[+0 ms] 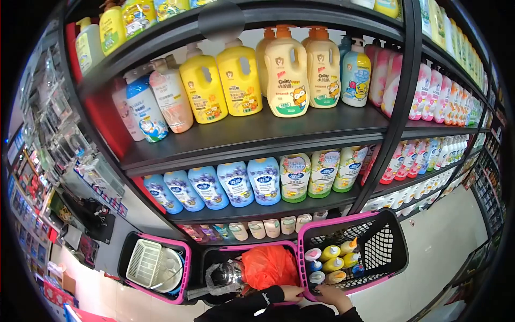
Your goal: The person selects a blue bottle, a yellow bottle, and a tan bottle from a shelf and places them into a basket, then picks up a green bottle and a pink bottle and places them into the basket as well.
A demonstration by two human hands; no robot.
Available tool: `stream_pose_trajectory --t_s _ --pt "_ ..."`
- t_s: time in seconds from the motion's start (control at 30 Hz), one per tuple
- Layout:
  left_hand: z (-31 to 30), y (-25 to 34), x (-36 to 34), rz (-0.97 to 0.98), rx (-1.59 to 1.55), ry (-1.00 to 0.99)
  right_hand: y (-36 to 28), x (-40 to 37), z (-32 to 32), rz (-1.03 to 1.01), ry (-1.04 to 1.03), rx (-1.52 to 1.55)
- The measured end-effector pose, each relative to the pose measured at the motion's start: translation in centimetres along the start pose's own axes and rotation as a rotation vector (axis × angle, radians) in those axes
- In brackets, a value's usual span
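I have the left hand (291,293) by the corner where the right-hand basket (386,252) meets the middle basket (230,248), and the right hand (333,297) at the right-hand basket's near rim; I cannot tell whether the fingers of either are closed on it. That basket sits in front of the shelving (241,139). My worry is its load: the yellow bottles (333,263) and their neighbours stand bunched toward the left end, well apart from the right wall, so a sharp tug or tilt could topple them. The two baskets look to be touching, so a pull on one might drag the other, jostling the orange-red plastic bag (270,266). A hasty lift could also bump the pale bottles (272,228) low on the shelving
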State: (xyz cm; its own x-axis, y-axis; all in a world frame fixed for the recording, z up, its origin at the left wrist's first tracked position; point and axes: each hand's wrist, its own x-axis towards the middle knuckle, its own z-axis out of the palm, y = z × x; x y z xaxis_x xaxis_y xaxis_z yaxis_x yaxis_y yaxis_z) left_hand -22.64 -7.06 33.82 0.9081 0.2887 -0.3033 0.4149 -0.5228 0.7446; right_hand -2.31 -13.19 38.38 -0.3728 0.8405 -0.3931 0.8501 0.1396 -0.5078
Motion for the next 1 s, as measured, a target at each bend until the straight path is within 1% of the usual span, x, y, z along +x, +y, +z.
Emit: stream_pose_trajectory --t_s 0.03,0.07,0.1,0.13,0.17,0.2,0.27,0.37,0.4,0.47,0.5,0.53,0.57,0.6,0.63,0.67,0.7,0.73,0.8,0.87,0.9,0.93,1.0 --pt "0.2 -0.5 -1.0 0.048 0.017 -0.024 -1.2 -0.5 -0.1 -0.025 -0.011 0.021" --pt "0.5 -0.9 -2.0 0.047 0.022 -0.017 -1.9 -0.8 -0.1 -0.051 -0.024 0.039" --pt "-0.2 0.2 -3.6 -0.018 0.008 -0.046 -2.1 -1.2 0.5 -0.161 0.011 0.005" --pt "-0.3 1.0 -4.9 -0.083 -0.009 -0.072 -2.0 -1.3 1.3 -0.171 0.008 -0.006" --pt "3.8 -3.2 -4.5 0.020 -0.057 0.136 -1.7 -1.2 2.2 -0.191 -0.054 -0.042" --pt "3.4 -1.7 -5.7 0.014 -0.064 0.155 -2.6 -1.8 2.0 -0.210 -0.120 -0.080" --pt "2.1 1.2 -7.7 -0.059 -0.075 0.201 -3.8 -2.9 1.7 -0.205 -0.176 -0.107" --pt "2.2 3.4 -9.3 -0.140 -0.135 0.239 -4.2 -3.8 3.3 -0.195 -0.138 -0.191" --pt "2.6 4.1 -9.5 -0.169 -0.169 0.228 -5.1 -4.8 3.2 -0.176 -0.099 -0.195" --pt "5.9 1.4 -8.4 -0.111 -0.128 0.304 -6.5 -7.0 3.4 -0.136 -0.047 -0.133" --pt "5.3 3.0 -8.9 -0.149 -0.044 0.251 -6.3 -8.0 4.4 -0.156 0.034 -0.102" --pt "5.6 2.9 -8.5 -0.055 -0.119 0.164 -7.1 -9.3 4.4 -0.095 0.008 -0.075" --pt "6.6 2.7 -8.6 -0.017 -0.046 0.203 -7.5 -10.5 4.9 -0.068 0.023 -0.057" --pt "5.7 5.4 -9.4 -0.131 -0.014 0.201 -7.8 -11.9 5.6 -0.034 0.038 -0.032" --pt "7.2 4.2 -9.3 0.001 0.011 0.257 -7.8 -13.1 6.5 -0.026 0.059 0.002" --pt "6.0 6.9 -10.5 -0.001 0.009 0.222 -8.0 -14.2 7.1 -0.014 0.085 0.037" --pt "6.3 7.6 -10.7 0.000 0.001 0.207 -8.9 -15.6 7.1 -0.001 0.150 0.076" --pt "6.0 9.1 -11.3 0.033 -0.111 0.206 -9.4 -16.5 7.5 0.046 0.163 0.118" --pt "6.7 10.0 -12.1 -0.053 -0.056 0.230 -9.8 -18.2 8.6 0.103 0.273 0.177" --pt "7.8 10.1 -12.7 -0.054 -0.057 0.256 -10.3 -19.5 9.6 0.146 0.301 0.197" --pt "8.0 10.5 -12.9 -0.096 -0.071 0.220 -10.4 -19.8 9.9 0.139 0.322 0.183" --pt "8.5 10.4 -13.0 -0.090 -0.072 0.194 -10.5 -20.1 10.5 0.160 0.326 0.200" --pt "9.4 10.4 -13.4 -0.054 -0.066 0.194 -10.6 -20.2 11.9 0.116 0.414 0.168"
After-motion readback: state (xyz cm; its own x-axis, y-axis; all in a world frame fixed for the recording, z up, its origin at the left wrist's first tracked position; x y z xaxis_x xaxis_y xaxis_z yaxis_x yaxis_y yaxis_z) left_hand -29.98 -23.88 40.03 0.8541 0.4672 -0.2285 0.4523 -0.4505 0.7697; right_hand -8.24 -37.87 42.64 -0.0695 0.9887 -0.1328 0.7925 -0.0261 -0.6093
